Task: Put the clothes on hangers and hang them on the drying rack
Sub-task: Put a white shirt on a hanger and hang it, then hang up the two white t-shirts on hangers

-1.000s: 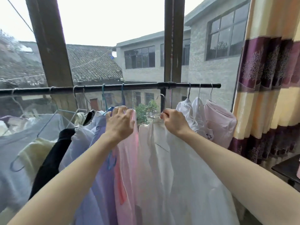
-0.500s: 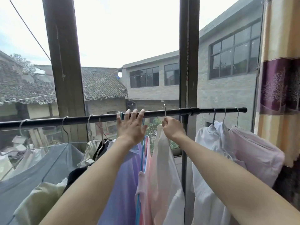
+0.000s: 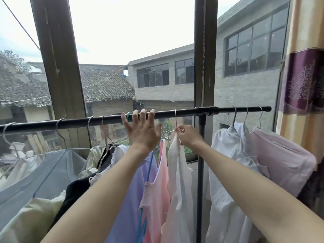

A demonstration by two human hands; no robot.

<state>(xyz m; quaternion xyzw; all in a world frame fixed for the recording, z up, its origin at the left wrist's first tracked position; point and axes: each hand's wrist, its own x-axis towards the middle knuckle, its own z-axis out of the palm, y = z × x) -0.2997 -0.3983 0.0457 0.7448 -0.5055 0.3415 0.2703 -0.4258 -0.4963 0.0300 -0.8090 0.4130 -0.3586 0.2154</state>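
A black rail of the drying rack (image 3: 75, 122) runs across the window. My left hand (image 3: 142, 131) has its straight fingers spread over the rail beside a teal hanger hook (image 3: 128, 117). My right hand (image 3: 188, 135) pinches the neck of a metal hanger (image 3: 175, 118) whose hook sits over the rail. From that hanger falls a white garment (image 3: 178, 181). A pink top (image 3: 157, 188) and a lilac garment (image 3: 129, 199) hang just left of it, under my left arm.
Grey, cream and black clothes (image 3: 43, 174) crowd the rail's left part. White shirts (image 3: 228, 155) and a pale pink one (image 3: 280, 158) hang at the right end. The rack's upright post (image 3: 200, 172) stands behind my right arm. A striped curtain (image 3: 303, 85) borders the right.
My right hand has lifted the white garment's hanger up and its hook now sits over the rail. My left hand rose from the clothes to the rail. My view tilted upward.
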